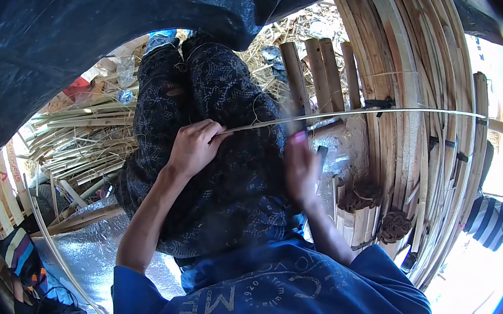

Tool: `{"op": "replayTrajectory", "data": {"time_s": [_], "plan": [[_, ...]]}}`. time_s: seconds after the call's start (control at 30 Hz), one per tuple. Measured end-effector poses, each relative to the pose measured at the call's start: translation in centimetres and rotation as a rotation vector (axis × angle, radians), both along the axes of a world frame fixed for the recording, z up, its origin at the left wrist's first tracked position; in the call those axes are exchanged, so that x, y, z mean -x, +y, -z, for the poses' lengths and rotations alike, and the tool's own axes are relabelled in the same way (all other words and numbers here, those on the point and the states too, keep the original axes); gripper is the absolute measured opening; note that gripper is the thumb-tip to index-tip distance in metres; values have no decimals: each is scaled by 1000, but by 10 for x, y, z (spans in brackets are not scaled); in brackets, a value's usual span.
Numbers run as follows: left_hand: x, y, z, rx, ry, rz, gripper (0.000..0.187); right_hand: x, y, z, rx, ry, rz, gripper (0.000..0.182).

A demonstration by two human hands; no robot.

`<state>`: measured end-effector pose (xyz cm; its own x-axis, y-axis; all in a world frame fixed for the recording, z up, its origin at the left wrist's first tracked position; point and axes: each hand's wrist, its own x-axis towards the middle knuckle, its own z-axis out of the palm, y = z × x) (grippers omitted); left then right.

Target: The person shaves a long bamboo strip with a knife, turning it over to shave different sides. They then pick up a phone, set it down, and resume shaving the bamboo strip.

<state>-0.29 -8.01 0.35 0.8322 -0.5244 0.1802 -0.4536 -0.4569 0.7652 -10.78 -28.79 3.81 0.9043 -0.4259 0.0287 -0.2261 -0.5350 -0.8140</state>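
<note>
A long, thin pale strip, like split bamboo [344, 113], runs crosswise over my lap and out to the right. My left hand [198, 142] pinches its left end between thumb and fingers. My right hand [302, 167] is just below the strip, smeared by motion and curled as a fist. A pink spot shows at its top, and a dark piece sticks out at its right side; what it grips is too blurred to name. Under both hands lie my dark patterned trousers [223, 178].
Bundled wooden slats [398, 46] tied with dark bands stand to my right, beside short upright posts [316, 72]. Split sticks [80, 134] lie in a heap at the left. Dark sheeting [99, 26] hangs across the top. Bags and cloths [42, 310] sit at the lower left.
</note>
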Motion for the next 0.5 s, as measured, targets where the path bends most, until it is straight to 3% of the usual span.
{"op": "replayTrajectory", "data": {"time_s": [0.07,0.1,0.13,0.27,0.33,0.4,0.47,0.5], "plan": [[0,0,0,-3,4,-1,14,-4,16,-24,-110,413,-51,26],[0,0,0,-6,8,-7,14,-4,6,-13,-270,190,-47,33],[0,1,0,-9,10,-8,14,-9,-6,-21,-259,279,69,35],[-1,0,1,29,35,-9,14,-15,-20,-15,-232,175,253,36],[-1,0,1,30,37,-7,13,-7,26,-4,88,50,-104,36],[-2,1,0,18,79,-5,12,-12,17,-12,19,157,-116,35],[-2,1,-1,36,109,-10,11,-18,-10,-17,-254,206,61,33],[-2,1,-1,60,138,-14,11,-23,-21,-24,-247,170,172,33]]}}
